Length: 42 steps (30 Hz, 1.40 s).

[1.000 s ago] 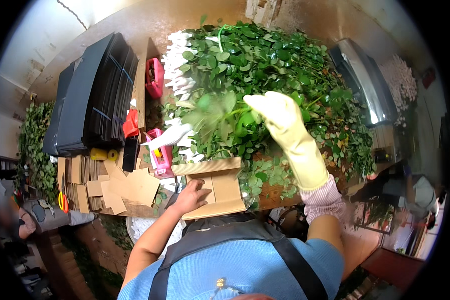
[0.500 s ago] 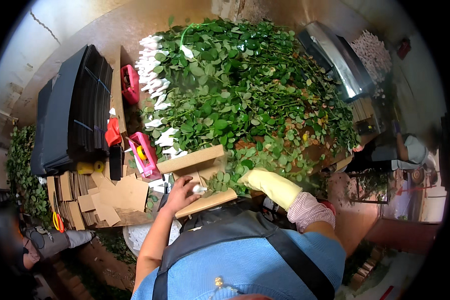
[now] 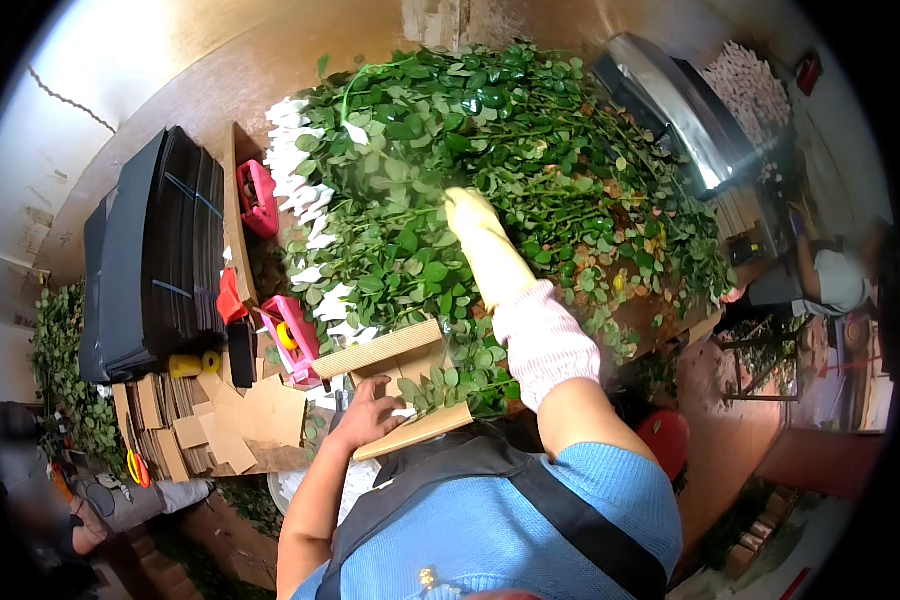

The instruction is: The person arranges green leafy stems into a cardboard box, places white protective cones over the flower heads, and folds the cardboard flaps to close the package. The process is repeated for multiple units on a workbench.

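Observation:
My right hand [image 3: 467, 212], in a long yellow rubber glove with a pink knitted cuff, reaches far into a big pile of green leafy stems [image 3: 550, 150] on the table. Its fingertips are sunk among the leaves, so its grip is hidden. My bare left hand [image 3: 370, 412] lies with fingers spread on a folded corrugated cardboard sheet [image 3: 385, 350] at the table's near edge. A small bunch of leafy stems [image 3: 460, 378] lies in that cardboard.
White wrapped flower heads [image 3: 295, 175] line the pile's left side. Beside them are a red tape dispenser [image 3: 258, 195], a pink one [image 3: 292, 335], a stack of black sheets [image 3: 160, 260], yellow tape rolls [image 3: 185, 365] and cardboard pieces [image 3: 200, 420]. A metal machine [image 3: 685, 110] and another person [image 3: 830, 280] are at the right.
My gloved right hand, raised over the pile a second ago, drew back to the cardboard and now stretches out into the pile again. My left hand has stayed on the cardboard.

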Tool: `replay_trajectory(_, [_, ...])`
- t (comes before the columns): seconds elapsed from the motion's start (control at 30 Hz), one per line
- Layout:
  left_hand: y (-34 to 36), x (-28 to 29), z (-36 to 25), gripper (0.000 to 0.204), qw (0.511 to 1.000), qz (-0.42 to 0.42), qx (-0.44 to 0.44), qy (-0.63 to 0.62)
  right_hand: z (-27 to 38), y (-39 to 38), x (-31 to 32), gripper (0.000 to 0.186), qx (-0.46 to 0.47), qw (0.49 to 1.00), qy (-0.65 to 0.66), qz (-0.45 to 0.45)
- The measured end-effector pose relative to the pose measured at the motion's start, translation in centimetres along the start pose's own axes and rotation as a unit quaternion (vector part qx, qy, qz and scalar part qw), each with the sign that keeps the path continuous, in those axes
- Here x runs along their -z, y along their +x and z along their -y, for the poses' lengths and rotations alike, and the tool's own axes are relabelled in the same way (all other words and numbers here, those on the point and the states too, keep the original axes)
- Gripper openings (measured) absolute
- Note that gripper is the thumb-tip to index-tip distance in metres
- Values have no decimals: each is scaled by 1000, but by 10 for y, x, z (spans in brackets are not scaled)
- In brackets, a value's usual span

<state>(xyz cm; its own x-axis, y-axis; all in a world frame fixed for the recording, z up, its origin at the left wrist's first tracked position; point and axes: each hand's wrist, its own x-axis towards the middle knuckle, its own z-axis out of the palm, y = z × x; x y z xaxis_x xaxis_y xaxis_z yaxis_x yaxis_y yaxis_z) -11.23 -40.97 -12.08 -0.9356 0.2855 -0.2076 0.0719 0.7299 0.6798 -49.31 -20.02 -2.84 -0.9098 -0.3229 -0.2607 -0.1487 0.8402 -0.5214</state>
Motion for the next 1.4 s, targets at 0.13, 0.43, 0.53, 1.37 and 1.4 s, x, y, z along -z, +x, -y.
replay_trajectory(0.13, [-6,-1,-4,27,1000,-7,4,-30,16,-91,23,32,237,951,32,-195])
replay_trajectory(0.43, [-5,-19,16,87,995,-88,19,-31,-93,-221,-9,44,282,939,-132,148])
replay_trajectory(0.53, [-11,-17,11,107,984,-149,55,-86,-95,-202,-42,46,-45,939,-140,312])
replay_trajectory(1.37, [2,-13,-2,23,991,-115,-18,-63,-30,-43,-31,33,170,981,-52,-79])
replay_trajectory(1.4, [0,-14,-2,23,991,-110,-6,-74,-25,-45,-26,35,179,973,-120,-79])
